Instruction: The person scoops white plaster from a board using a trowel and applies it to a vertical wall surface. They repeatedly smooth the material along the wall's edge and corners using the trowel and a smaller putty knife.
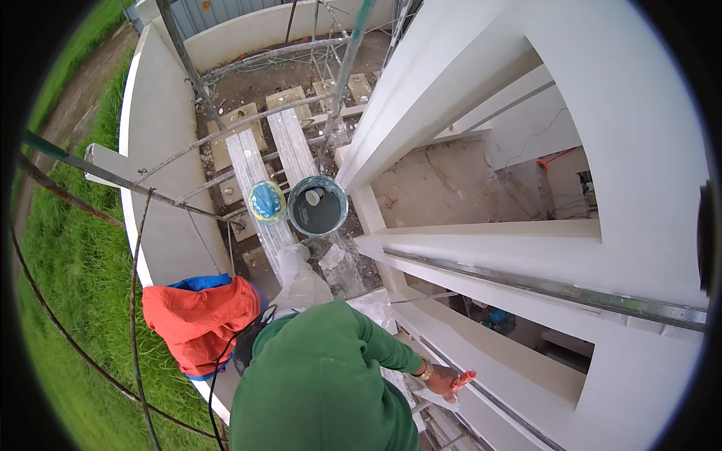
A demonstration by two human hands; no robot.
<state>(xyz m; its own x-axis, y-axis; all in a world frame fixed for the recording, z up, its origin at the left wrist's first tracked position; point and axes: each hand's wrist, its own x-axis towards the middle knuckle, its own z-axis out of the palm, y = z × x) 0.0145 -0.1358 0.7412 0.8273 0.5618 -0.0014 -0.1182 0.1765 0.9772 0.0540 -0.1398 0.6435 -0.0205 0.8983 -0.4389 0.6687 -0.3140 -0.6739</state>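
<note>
My right hand (444,381), with a gold watch at the wrist, reaches out from a green sleeve (395,352) beside the white wall at the lower right. Its fingers are closed round a red-handled tool (462,379); something pale and flat shows just under the hand, and the tool's kind is unclear. No part of my left hand shows. Farther off, a bucket (344,218) of grey liquid stands on the planks, with a white cup (313,197) in it. Close to its left is a round blue-and-yellow thing (267,201). My leg in pale trousers (301,282) rests beside them.
Scaffold poles (350,64) and braces rise ahead and to the left. Narrow planks (293,146) lie over rubble-strewn ground. Red-orange cloth (199,319) hangs at the left, by a low white wall (154,113). A metal channel (541,286) runs along the building wall (654,150), which has openings.
</note>
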